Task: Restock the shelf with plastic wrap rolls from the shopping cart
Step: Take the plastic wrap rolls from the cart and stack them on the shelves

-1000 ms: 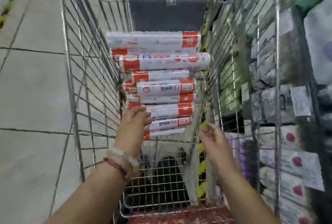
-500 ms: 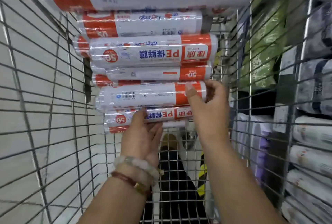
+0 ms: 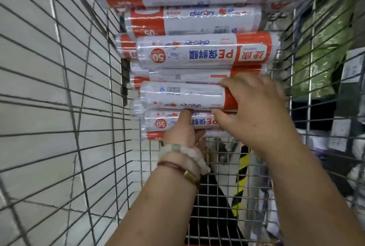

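Several white-and-orange plastic wrap rolls lie stacked crosswise in the wire shopping cart. My right hand grips the orange right end of one roll near the front of the pile, fingers over its top and thumb under it. My left hand, with bead bracelets on the wrist, reaches under that roll and curls round the roll below, its index finger touching the upper roll's underside. A roll marked "PE" and "50" lies just behind them.
Wire cart walls stand close on the left and right. Through the right wall I see shelf goods: green packets and white wrapped packs. Grey tiled floor shows through the left wall. Yellow-black hazard tape lies below the cart floor.
The camera has come closer to the rolls. My right hand has slid its fingers over the top of the roll's orange end, and my left hand has pushed further under the pile.
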